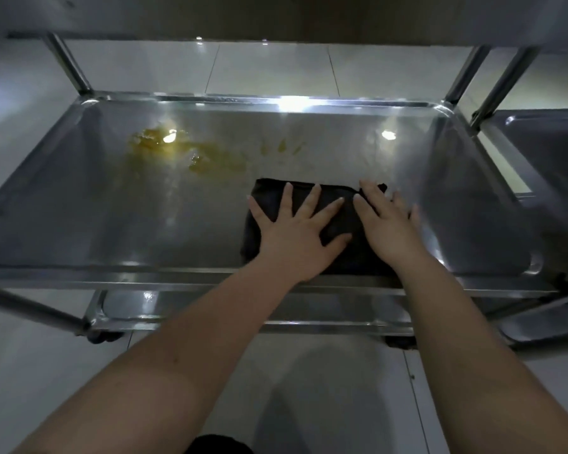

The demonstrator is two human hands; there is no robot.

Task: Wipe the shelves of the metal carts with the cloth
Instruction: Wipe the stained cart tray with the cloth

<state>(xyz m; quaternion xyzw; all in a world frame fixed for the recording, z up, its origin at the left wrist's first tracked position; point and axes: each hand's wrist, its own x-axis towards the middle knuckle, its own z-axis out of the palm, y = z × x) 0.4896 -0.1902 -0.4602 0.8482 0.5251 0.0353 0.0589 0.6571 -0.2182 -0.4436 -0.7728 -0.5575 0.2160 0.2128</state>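
A dark folded cloth (336, 221) lies flat on the middle stainless-steel shelf (112, 224) of a metal cart, close to the near edge and right of centre. Both hands press on it. The left hand (292, 237) covers its left half with straight fingers spread wide. The right hand (387, 231) covers its right half, fingers also straight and splayed, the outer ones reaching past the cloth's right edge onto bare steel.

A yellow-orange sticky spill (191, 152) spreads over the shelf toward the far left, well apart from the cloth. A few fainter yellow smears (282, 146) sit just beyond the cloth's far edge.

The underside of the upper shelf (276, 18) hangs low overhead, carried by slanting steel posts at the far left corner (69, 67) and the far right corner (466, 73). A second metal cart (545, 149) stands just beside the right edge. A lower shelf (243, 309) shows beneath the near rim, with a dark castor (102, 337) under its left corner, all on a pale tiled floor (276, 70).

The shelf has a raised rim all round with rounded corners. Bare steel runs from the cloth to the left edge and up to the far edge; to the right only a narrow strip separates the cloth from the rim.
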